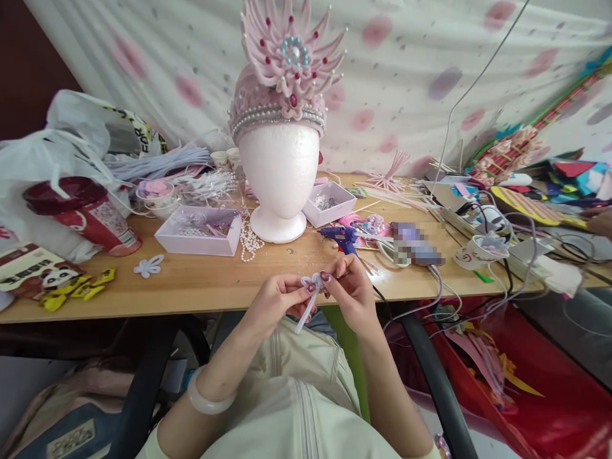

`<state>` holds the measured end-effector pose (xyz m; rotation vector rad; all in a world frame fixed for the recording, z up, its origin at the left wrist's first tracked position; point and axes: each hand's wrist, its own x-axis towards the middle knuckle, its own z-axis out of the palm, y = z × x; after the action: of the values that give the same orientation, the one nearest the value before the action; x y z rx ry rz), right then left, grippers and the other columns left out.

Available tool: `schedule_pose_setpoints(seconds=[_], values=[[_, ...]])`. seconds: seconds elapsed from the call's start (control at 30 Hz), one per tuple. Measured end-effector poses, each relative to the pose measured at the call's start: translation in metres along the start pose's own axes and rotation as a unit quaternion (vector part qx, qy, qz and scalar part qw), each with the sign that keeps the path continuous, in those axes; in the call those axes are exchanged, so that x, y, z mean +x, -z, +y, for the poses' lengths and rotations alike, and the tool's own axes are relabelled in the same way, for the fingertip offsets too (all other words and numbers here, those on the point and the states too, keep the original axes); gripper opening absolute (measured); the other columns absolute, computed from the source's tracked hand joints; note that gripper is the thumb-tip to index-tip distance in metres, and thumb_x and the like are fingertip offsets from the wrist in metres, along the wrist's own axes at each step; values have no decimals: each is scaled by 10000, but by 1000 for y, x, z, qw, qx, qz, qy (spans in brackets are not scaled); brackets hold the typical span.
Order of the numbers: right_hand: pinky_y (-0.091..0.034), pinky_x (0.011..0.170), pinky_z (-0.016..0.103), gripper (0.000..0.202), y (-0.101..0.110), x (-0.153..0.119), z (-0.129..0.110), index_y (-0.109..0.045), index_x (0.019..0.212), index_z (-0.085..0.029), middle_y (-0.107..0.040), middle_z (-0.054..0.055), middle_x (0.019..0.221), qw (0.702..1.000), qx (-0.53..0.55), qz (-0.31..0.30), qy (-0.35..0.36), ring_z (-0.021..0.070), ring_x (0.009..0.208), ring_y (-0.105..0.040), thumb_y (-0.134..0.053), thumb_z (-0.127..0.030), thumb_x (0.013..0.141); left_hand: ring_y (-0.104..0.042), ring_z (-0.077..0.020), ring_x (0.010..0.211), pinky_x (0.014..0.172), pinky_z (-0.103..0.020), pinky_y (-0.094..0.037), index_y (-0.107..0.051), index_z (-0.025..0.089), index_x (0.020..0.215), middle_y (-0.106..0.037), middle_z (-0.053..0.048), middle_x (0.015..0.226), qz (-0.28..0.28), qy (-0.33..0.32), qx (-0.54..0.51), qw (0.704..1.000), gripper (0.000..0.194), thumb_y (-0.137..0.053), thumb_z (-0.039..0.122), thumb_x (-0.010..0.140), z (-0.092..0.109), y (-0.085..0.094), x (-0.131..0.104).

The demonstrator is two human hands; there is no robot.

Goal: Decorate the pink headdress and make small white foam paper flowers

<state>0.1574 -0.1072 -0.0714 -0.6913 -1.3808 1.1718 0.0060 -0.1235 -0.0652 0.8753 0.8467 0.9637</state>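
Observation:
Between my two hands, just over the table's front edge, is a white pipe cleaner (305,313) bent into small loops, its straight tail hanging down. My left hand (282,299) pinches the looped part between thumb and fingers. From the other side, my right hand (352,290) closes thumb and finger on the same loops. A finished-looking white pipe-cleaner flower (148,266) lies flat on the table to the left. Behind my hands rests a blue glue gun (340,237).
A white foam head (280,172) wearing a pink beaded headdress (292,64) stands mid-table. Flanking it are two bead boxes (198,242). At left are a red cup (83,213) and candy wrappers (79,290). Cables (521,287) and a paper cup (479,253) crowd the right.

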Motion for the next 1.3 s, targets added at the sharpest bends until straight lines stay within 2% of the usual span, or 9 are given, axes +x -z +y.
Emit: schedule_pose_setpoints(seconds=[0.23,0.4,0.5,0.67,0.83,0.97,1.03,1.13,1.3], values=[[-430,618,285,318,0,-6,10,-283,796,-246,-508,-25,733,990,-103,25,93,138,662,-512,-565,-288,939,-512,-80,403,396,-188,-434,-693,137,660,-613,-2,519,-6,-2,-28,1000,363,-850,454,577,2,0,-2],[-403,664,321,244,7,-8,16,-308,814,-244,-561,20,825,955,-237,18,178,161,732,-525,-491,-162,953,-470,-59,406,391,-172,-406,-696,131,626,-575,2,505,-36,40,-67,996,330,-859,410,559,2,3,-1],[-404,663,325,238,7,-10,18,-307,820,-246,-562,22,817,941,-265,30,206,169,735,-542,-483,-153,950,-453,-61,407,397,-186,-412,-683,137,619,-557,9,504,-40,33,-73,996,319,-846,408,576,1,3,-1],[-436,683,327,236,3,-13,22,-308,841,-250,-558,11,803,960,-216,48,169,171,747,-576,-511,-204,952,-503,-92,402,420,-207,-429,-628,151,578,-573,-1,483,-22,-12,-7,1000,397,-784,510,642,0,0,-3],[-454,690,300,230,0,-13,18,-338,864,-247,-528,-2,808,986,-132,49,93,153,763,-574,-550,-217,945,-671,-186,598,566,-255,-518,-675,159,804,-715,-68,655,-9,-35,88,995,452,-723,593,687,6,-1,-7],[-457,677,291,231,1,-11,15,-334,866,-248,-531,-8,790,988,-124,40,86,149,753,-574,-548,-237,951,-526,-128,413,462,-220,-408,-637,171,773,-561,16,446,-23,-63,130,989,396,-660,566,770,10,-1,-8],[-467,694,299,241,2,-11,15,-330,859,-248,-538,-7,791,986,-132,39,98,153,764,-587,-554,-238,948,-472,-106,433,464,-213,-383,-639,167,750,-518,37,470,-14,-82,121,989,373,-675,539,767,10,-1,-7],[-478,718,313,247,2,-11,16,-330,855,-247,-551,1,804,983,-145,44,104,161,780,-600,-559,-246,946,-543,-128,627,606,-224,-464,-665,174,762,-594,6,664,11,-107,88,990,334,-726,501,730,7,-2,-5],[-466,669,291,259,1,-11,12,-332,842,-246,-532,-12,769,987,-121,50,92,145,719,-563,-569,-266,943,-576,-138,681,733,-277,-506,-711,158,820,-630,-21,747,-24,-48,1,999,319,-780,444,696,1,-1,-2]])
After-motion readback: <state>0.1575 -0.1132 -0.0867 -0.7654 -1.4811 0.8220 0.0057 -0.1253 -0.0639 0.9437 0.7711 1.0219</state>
